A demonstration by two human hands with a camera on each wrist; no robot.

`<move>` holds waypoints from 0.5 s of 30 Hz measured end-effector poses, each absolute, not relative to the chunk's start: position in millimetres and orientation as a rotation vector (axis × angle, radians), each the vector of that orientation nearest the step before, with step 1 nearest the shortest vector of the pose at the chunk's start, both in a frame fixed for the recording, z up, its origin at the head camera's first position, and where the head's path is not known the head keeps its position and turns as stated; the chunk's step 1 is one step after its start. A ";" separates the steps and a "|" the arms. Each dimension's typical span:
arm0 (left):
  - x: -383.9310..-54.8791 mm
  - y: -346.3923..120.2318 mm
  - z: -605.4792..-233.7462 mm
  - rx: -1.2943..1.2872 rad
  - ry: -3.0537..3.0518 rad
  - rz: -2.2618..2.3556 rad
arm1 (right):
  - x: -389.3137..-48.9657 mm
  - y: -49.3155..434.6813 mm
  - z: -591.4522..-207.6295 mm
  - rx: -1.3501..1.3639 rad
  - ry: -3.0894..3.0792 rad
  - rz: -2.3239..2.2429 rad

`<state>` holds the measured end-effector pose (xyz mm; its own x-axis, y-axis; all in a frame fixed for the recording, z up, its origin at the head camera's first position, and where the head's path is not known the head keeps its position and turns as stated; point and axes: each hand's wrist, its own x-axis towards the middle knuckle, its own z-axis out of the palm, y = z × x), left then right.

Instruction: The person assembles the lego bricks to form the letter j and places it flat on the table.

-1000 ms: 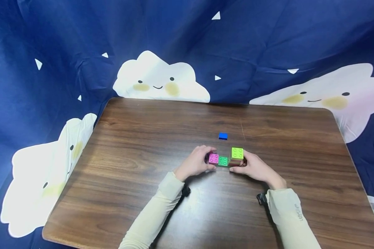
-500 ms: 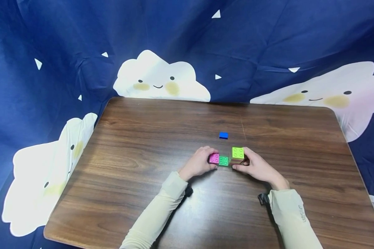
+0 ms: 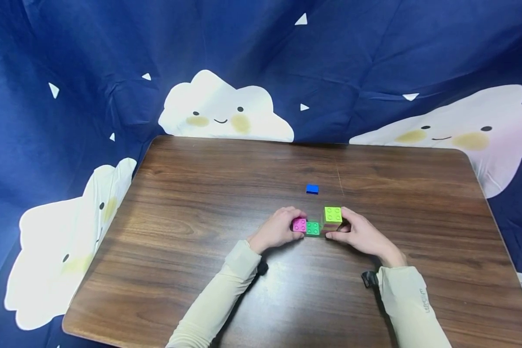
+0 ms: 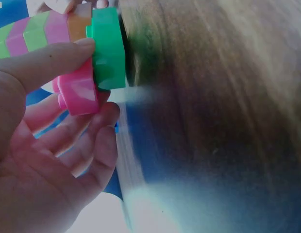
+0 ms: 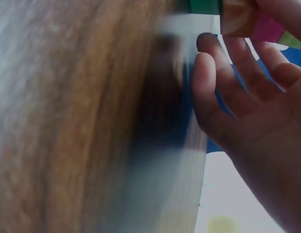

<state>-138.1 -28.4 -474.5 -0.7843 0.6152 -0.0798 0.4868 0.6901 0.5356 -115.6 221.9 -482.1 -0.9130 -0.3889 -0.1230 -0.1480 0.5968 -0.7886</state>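
Observation:
A long green building brick (image 3: 313, 228) lies low between my hands. On its left end sits a pink brick (image 4: 78, 92). On its right end stands a tall stack (image 3: 332, 214), lime on top, which shows orange, pink and lime layers in the left wrist view. My left hand (image 3: 277, 227) grips the pink brick between thumb and fingers, the thumb tip reaching the green brick's edge. My right hand (image 3: 362, 234) holds the stack from its right side, thumb in front. Whether the green brick touches the table cannot be told.
A small blue brick (image 3: 312, 189) lies on the brown wooden table (image 3: 200, 193), just beyond the green brick. Behind the table hangs a blue curtain (image 3: 243, 38) with white clouds. Each wrist carries a small black camera.
The left fingers have closed in around the pink brick. The joined bricks have shifted slightly toward the person, both hands still at them. The blue brick stays in place.

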 end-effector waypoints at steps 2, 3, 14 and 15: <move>-138.4 -28.8 -474.4 0.902 2.637 0.740 | -114.6 222.9 -481.1 -0.425 2.531 -1.227; -138.6 -29.0 -474.3 0.912 2.632 0.743 | -114.2 223.0 -480.4 -0.417 2.523 -1.236; -140.2 -31.3 -473.2 0.938 2.587 0.763 | -113.7 222.6 -478.6 -0.365 2.517 -1.293; -140.4 -31.3 -473.1 0.935 2.584 0.760 | -113.5 222.8 -478.3 -0.359 2.518 -1.291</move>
